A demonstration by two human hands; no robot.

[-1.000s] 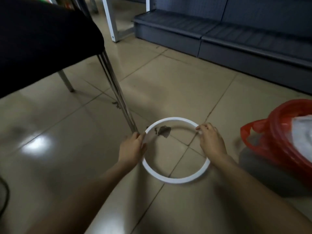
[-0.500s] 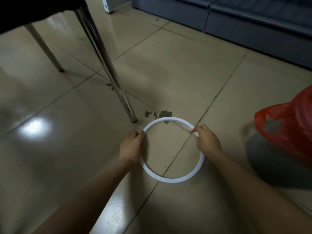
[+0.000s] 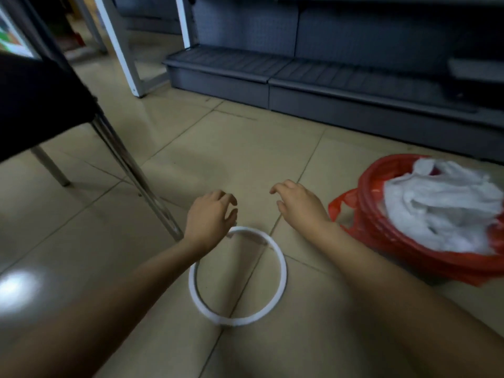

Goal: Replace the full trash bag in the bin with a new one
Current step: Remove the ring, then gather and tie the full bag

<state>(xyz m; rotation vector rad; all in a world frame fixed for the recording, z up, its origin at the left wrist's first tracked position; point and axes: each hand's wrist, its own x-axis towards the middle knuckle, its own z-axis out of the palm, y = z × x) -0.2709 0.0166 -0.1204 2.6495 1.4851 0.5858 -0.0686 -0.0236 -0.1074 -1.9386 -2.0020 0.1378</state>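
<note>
- A white plastic ring (image 3: 283,271) lies flat on the beige tiled floor (image 3: 231,148), near the middle of the view; being round, it has no long axis and points no particular way
- Its far left edge is hidden under the left hand (image 3: 210,218), and the arc just beyond the hand looks smeared and hard to make out
- The left hand hovers palm down over that far left edge, fingers loosely curled and spread, gripping nothing; whether it touches the ring cannot be told
- The right hand (image 3: 298,204) hangs palm down just beyond the ring on the right, fingers curled and apart, empty, clear of the ring
- To the right stands the bin lined with a red trash bag (image 3: 381,236), its mouth facing up and its rim tilted toward the viewer, filled with crumpled white waste (image 3: 441,211); the right edge of the picture cuts it off
- A loose red bag handle sticks out on its left, close to the right wrist
- On the left a dark chair seat (image 3: 41,105) is cut off by the frame, with a metal chair leg (image 3: 136,175) slanting down to the floor just left of the ring
- Grey shelving (image 3: 341,77) runs along the far side, blurred and dim
</note>
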